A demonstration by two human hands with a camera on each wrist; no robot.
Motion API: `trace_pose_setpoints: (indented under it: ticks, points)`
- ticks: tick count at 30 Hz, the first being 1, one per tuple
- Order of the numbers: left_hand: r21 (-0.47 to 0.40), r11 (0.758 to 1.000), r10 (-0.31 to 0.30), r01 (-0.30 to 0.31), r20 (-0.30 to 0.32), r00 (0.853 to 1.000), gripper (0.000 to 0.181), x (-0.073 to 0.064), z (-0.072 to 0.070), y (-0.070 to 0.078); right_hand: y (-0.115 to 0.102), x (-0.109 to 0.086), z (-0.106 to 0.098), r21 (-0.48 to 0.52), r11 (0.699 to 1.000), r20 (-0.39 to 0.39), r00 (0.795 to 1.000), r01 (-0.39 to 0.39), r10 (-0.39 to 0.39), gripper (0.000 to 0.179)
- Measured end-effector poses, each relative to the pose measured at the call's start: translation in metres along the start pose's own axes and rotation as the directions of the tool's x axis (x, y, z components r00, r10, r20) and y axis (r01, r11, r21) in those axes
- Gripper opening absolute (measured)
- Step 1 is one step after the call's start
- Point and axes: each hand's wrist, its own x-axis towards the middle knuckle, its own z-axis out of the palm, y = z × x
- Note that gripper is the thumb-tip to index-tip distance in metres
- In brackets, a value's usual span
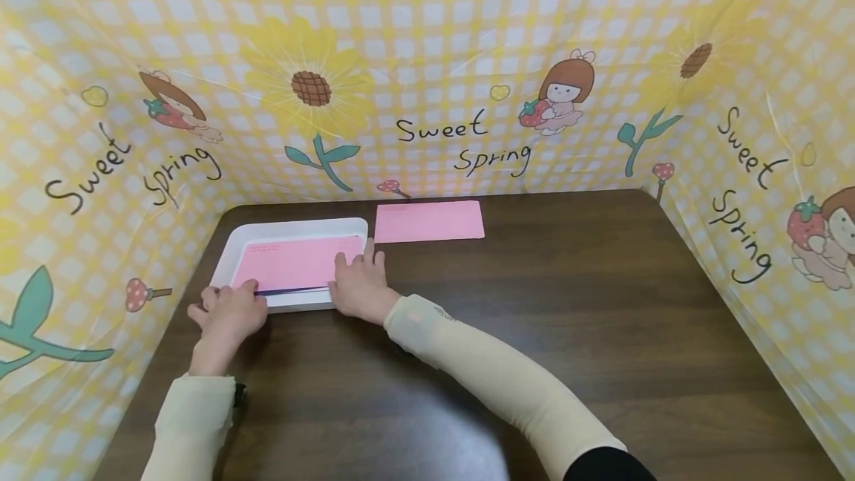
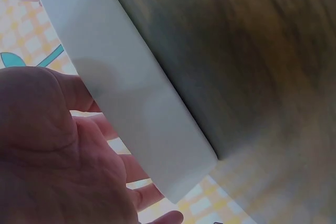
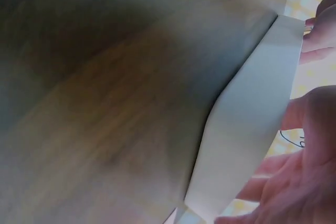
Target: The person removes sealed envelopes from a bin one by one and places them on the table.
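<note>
A shallow white tray (image 1: 300,226) stands at the table's far left. Inside it lies a pink envelope (image 1: 294,262) with a dark blue edge showing beneath its near side. My left hand (image 1: 230,312) grips the tray's near left corner, thumb over the rim by the envelope's corner and fingers outside. At the near right corner my right hand (image 1: 363,289) holds the tray in a like way, its thumb by the envelope's right end. Both wrist views show the tray's outer wall (image 2: 131,98), with fingers passing behind it. The thumb tips are hidden there.
Just right of the tray, a second pink envelope (image 1: 430,221) lies flat near the back edge of the dark wooden table (image 1: 534,332). A yellow checked cloth (image 1: 427,58) with printed flowers and lettering rises behind and along both sides.
</note>
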Motion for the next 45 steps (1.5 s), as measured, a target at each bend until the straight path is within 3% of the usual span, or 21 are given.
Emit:
trace_pose_setpoints:
  ticks: [5,14,23,27,31,35,45]
  points:
    - [0.005,1.000,0.003,-0.003,0.012,1.000,0.049,0.001,-0.001,0.000,-0.001,0.001,0.004,0.071,0.997,-0.047,0.998,-0.041,0.045,0.055]
    - [-0.001,1.000,-0.005,0.005,0.006,1.000,0.049,0.003,0.002,0.000,0.001,-0.002,0.010,0.097,0.995,-0.056,0.998,-0.024,0.030,0.052]
    - [0.006,1.000,-0.024,0.024,0.012,1.000,0.045,0.001,-0.001,0.001,0.007,-0.002,0.011,0.227,0.974,-0.070,0.998,0.018,-0.002,0.040]
    - [-0.004,1.000,-0.025,0.025,0.012,1.000,0.044,0.001,-0.003,0.000,0.011,-0.001,0.009,0.334,0.941,-0.130,0.991,0.050,-0.007,0.041]
    - [-0.020,0.999,-0.032,0.032,0.006,0.999,0.044,0.002,-0.005,0.000,0.016,0.001,0.005,0.458,0.884,-0.227,0.974,0.094,0.015,0.043]
    - [-0.022,0.999,-0.031,0.031,0.000,1.000,0.045,0.003,-0.006,0.001,0.019,0.001,0.003,0.556,0.825,-0.265,0.962,0.103,0.058,0.044]
    - [-0.028,0.999,-0.015,0.015,-0.001,1.000,0.042,0.004,-0.001,-0.001,0.018,-0.001,0.004,0.623,0.777,-0.255,0.963,0.095,0.087,0.044]
